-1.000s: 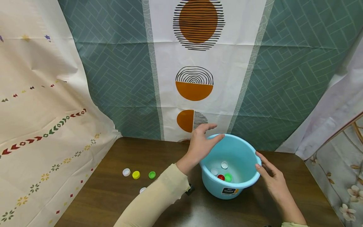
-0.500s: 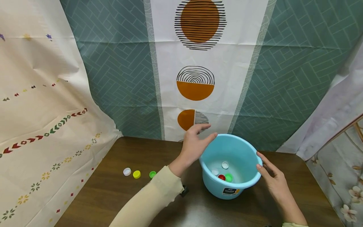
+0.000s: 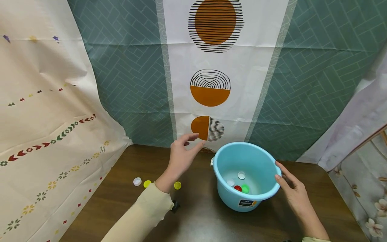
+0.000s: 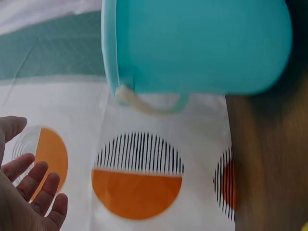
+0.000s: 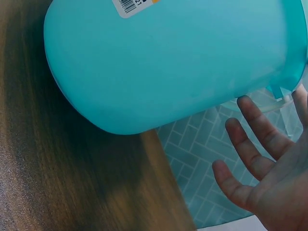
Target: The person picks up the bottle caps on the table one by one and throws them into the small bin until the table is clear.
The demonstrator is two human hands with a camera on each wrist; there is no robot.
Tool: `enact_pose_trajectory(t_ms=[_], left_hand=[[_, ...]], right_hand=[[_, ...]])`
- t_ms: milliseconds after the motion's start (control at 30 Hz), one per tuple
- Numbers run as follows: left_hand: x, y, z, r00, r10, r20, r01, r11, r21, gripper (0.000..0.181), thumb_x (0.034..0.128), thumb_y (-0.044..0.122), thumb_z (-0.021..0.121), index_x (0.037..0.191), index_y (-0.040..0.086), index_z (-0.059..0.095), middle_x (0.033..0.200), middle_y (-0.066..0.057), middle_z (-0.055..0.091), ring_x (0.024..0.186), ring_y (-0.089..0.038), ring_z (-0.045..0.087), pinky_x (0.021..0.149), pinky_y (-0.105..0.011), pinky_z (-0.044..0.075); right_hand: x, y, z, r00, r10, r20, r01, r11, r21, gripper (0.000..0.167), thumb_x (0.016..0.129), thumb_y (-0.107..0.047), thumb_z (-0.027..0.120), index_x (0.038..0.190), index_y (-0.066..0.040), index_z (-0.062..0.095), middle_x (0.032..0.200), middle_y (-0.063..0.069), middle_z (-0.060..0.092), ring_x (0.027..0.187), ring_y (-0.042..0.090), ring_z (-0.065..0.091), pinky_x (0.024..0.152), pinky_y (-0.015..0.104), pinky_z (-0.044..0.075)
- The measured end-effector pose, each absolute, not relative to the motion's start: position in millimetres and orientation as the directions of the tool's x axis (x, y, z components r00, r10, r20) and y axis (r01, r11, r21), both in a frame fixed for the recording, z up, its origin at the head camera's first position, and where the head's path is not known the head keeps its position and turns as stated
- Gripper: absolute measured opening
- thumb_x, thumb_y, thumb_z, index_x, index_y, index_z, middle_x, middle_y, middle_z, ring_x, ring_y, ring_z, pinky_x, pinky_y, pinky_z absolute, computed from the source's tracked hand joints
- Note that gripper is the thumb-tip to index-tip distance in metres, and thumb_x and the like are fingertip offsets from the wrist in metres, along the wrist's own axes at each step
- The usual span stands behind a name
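A light blue bucket (image 3: 228, 198) stands on the table in the head view, with a white cap (image 3: 241, 175), a second whitish cap, a red cap (image 3: 238, 188) and a green cap (image 3: 245, 189) at its bottom. My right hand (image 3: 294, 193) holds its right rim, thumb at the edge and fingers outside. In the right wrist view the other fingers spread loosely beside the wall. Left of the bucket, my left hand (image 3: 180, 156) is raised over the table, fingers relaxed, holding nothing. Near its forearm lie a white cap (image 3: 137, 181) and two yellow caps, one (image 3: 177, 185) right of the wrist.
The dark wooden table (image 3: 205, 225) ends at a patterned curtain (image 3: 139, 84) behind the bucket. A cream embroidered cloth (image 3: 60, 127) hangs along the left side, and a floral cloth (image 3: 370, 188) along the right. My left sleeve covers part of the table.
My left hand has moved left, away from above the bucket's rim. A yellow cap now shows by its wrist, while the green table cap is hidden behind the arm. My right hand stays at the rim.
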State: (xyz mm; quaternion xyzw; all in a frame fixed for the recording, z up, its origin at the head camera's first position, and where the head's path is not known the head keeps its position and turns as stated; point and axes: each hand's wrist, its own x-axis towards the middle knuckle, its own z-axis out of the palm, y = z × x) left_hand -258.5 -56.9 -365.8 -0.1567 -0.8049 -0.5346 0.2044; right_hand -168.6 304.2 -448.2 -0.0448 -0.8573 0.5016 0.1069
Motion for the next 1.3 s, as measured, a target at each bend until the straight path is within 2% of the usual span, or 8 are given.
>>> enact_pose_trajectory(t_ms=[167, 333, 567, 800, 933, 1033, 1167, 1300], left_hand=[[-258.1, -83.4, -375.0, -0.878, -0.004, 0.479, 0.434, 0.417, 0.799, 0.036, 0.0796, 0.049, 0.069, 0.109, 0.029, 0.067, 0.108, 0.014, 0.065, 0.097, -0.005, 0.058, 0.081, -0.029, 0.053], [-256.2, -105.3, -396.5, -0.892, 0.008, 0.451, 0.398, 0.483, 0.780, 0.037, 0.0793, 0.048, 0.069, 0.111, 0.030, 0.066, 0.107, 0.013, 0.065, 0.097, -0.008, 0.059, 0.083, -0.030, 0.052], [-260.6, -135.4, -430.8, -0.929, 0.166, 0.331, 0.359, 0.619, 0.698, 0.041, 0.0781, 0.047, 0.071, 0.115, 0.030, 0.064, 0.114, 0.010, 0.063, 0.110, -0.011, 0.058, 0.091, -0.038, 0.049], [-265.9, -156.3, -455.2, -0.939, 0.304, 0.158, 0.341, 0.778, 0.527, 0.053, 0.0738, 0.050, 0.073, 0.118, 0.023, 0.065, 0.119, 0.007, 0.064, 0.114, -0.015, 0.056, 0.095, -0.039, 0.047], [-265.7, -162.2, -466.8, -0.929, 0.359, 0.093, 0.359, 0.810, 0.464, 0.058, 0.0711, 0.052, 0.075, 0.119, 0.021, 0.065, 0.118, 0.004, 0.064, 0.115, -0.018, 0.055, 0.101, -0.048, 0.038], [-265.7, -164.0, -473.8, -0.917, 0.392, 0.072, 0.381, 0.808, 0.450, 0.059, 0.0693, 0.052, 0.076, 0.117, 0.019, 0.066, 0.114, 0.004, 0.066, 0.111, -0.019, 0.055, 0.098, -0.052, 0.034], [-266.1, -164.6, -480.8, -0.904, 0.426, 0.043, 0.400, 0.806, 0.435, 0.059, 0.0655, 0.053, 0.078, 0.113, 0.020, 0.069, 0.107, 0.007, 0.069, 0.105, -0.015, 0.056, 0.090, -0.049, 0.035], [-265.9, -164.7, -486.4, -0.896, 0.444, 0.006, 0.405, 0.812, 0.420, 0.059, 0.0632, 0.054, 0.079, 0.110, 0.020, 0.070, 0.104, 0.009, 0.070, 0.103, -0.016, 0.057, 0.089, -0.049, 0.035]], right_hand=[[-169.2, 305.2, -449.0, -0.973, 0.184, 0.142, -0.034, 0.491, -0.870, 0.049, 0.095, -0.034, 0.051, 0.142, -0.033, 0.038, 0.120, -0.012, 0.059, 0.100, -0.007, 0.054, 0.075, 0.011, 0.044], [-169.2, 305.5, -449.8, -0.974, 0.176, 0.143, -0.042, 0.479, -0.877, 0.049, 0.096, -0.034, 0.051, 0.143, -0.033, 0.037, 0.120, -0.018, 0.056, 0.100, -0.006, 0.054, 0.076, 0.011, 0.044], [-169.7, 304.5, -448.4, -0.976, 0.176, 0.127, -0.024, 0.493, -0.869, 0.050, 0.096, -0.037, 0.050, 0.143, -0.035, 0.036, 0.124, -0.021, 0.052, 0.100, -0.008, 0.052, 0.076, 0.013, 0.043], [-169.0, 304.9, -447.1, -0.975, 0.189, 0.120, -0.013, 0.486, -0.874, 0.050, 0.095, -0.037, 0.050, 0.143, -0.035, 0.036, 0.124, -0.018, 0.053, 0.100, -0.008, 0.051, 0.076, 0.012, 0.042], [-168.5, 305.1, -447.9, -0.975, 0.186, 0.124, -0.019, 0.482, -0.876, 0.050, 0.096, -0.036, 0.050, 0.143, -0.034, 0.036, 0.121, -0.020, 0.054, 0.100, -0.007, 0.052, 0.076, 0.012, 0.042], [-168.0, 304.7, -448.7, -0.976, 0.181, 0.124, -0.023, 0.476, -0.879, 0.050, 0.096, -0.036, 0.050, 0.143, -0.034, 0.036, 0.121, -0.021, 0.054, 0.101, -0.008, 0.052, 0.076, 0.011, 0.042], [-167.5, 304.1, -449.1, -0.976, 0.177, 0.127, -0.029, 0.471, -0.882, 0.050, 0.096, -0.035, 0.050, 0.143, -0.034, 0.036, 0.124, -0.023, 0.052, 0.102, -0.008, 0.051, 0.077, 0.011, 0.042], [-167.2, 303.6, -449.3, -0.975, 0.175, 0.136, -0.038, 0.470, -0.882, 0.049, 0.096, -0.034, 0.050, 0.144, -0.033, 0.036, 0.126, -0.024, 0.050, 0.102, -0.009, 0.052, 0.077, 0.011, 0.042]])
